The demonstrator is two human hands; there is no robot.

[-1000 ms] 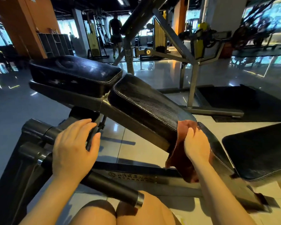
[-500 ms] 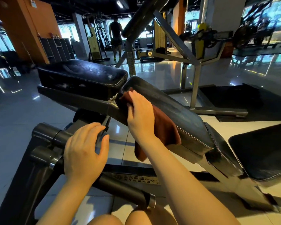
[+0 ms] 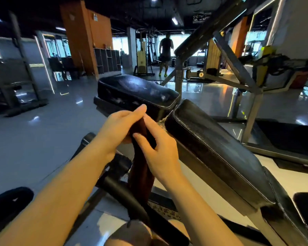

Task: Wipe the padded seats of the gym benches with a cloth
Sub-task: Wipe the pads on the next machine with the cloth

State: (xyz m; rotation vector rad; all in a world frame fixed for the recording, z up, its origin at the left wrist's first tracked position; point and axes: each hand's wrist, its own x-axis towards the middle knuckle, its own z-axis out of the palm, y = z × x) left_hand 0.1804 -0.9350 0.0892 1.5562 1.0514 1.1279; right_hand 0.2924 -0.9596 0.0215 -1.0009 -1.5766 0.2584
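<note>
Both hands meet on the cloth [image 3: 140, 167] in front of the bench: the left hand [image 3: 119, 129] grips its top end from the left with thumb and fingers pinched together above it, and the right hand [image 3: 160, 148] closes on it from the right, forefinger laid across the fabric. The cloth's upper end is buried between the two palms, so how it is folded there cannot be made out. Below the grip it hangs as a dark reddish-brown, narrow bunched strip, blurred, its lower end lost against the black roller [image 3: 124, 194] and the knee [image 3: 132, 235] at the bottom edge.

Just beyond the fingertips lies the flat seat pad [image 3: 137, 91], black, glossy, scuffed with pale marks. To the right of the grip the long back pad [image 3: 217, 150] slopes down and away, black grained leather with a stitched rim; its lower end runs out of view at the bottom right corner. The cloth touches neither pad. Lettering on the frame bar [image 3: 165, 212] under the right wrist is too smeared to read. Far past the hands a person [image 3: 165, 52] stands as a dark silhouette against bright windows
</note>
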